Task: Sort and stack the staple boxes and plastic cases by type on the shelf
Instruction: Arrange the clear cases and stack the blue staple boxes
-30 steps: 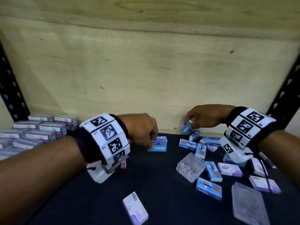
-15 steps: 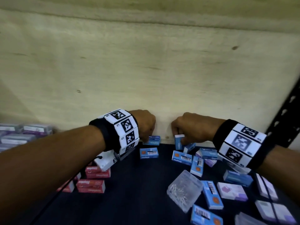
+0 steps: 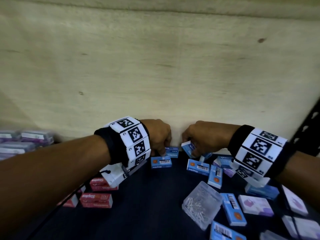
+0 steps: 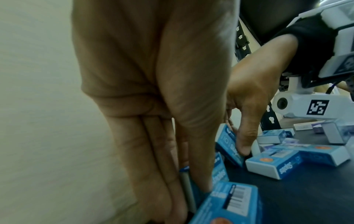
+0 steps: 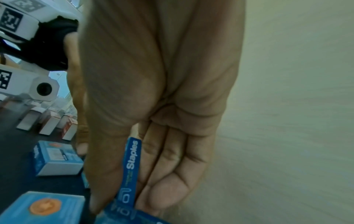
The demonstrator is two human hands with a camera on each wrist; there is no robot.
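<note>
Against the back wall lies a blue staple box (image 3: 173, 151) (image 4: 220, 172); my left hand (image 3: 163, 152) (image 4: 191, 189) pinches it, thumb in front and fingers on the wall side. Just to the right, my right hand (image 3: 192, 151) (image 5: 126, 203) pinches a second blue staple box (image 3: 187, 148) (image 5: 132, 165), held tilted on edge above the dark shelf (image 3: 149, 205). More blue boxes (image 3: 161, 162) (image 3: 198, 168) lie loose below both hands. A clear plastic case (image 3: 201, 204) of clips sits at centre right.
Red staple boxes (image 3: 96, 200) lie under my left forearm. Stacked purple boxes (image 3: 26, 141) stand at far left. White-and-purple boxes (image 3: 255, 205) and further blue ones (image 3: 233, 211) are scattered at the right. A black shelf upright (image 3: 308, 129) rises at the right edge.
Both hands have moved in to the back wall and closer together. The right hand brought its blue box left and down; the left hand took hold of the box at the wall.
</note>
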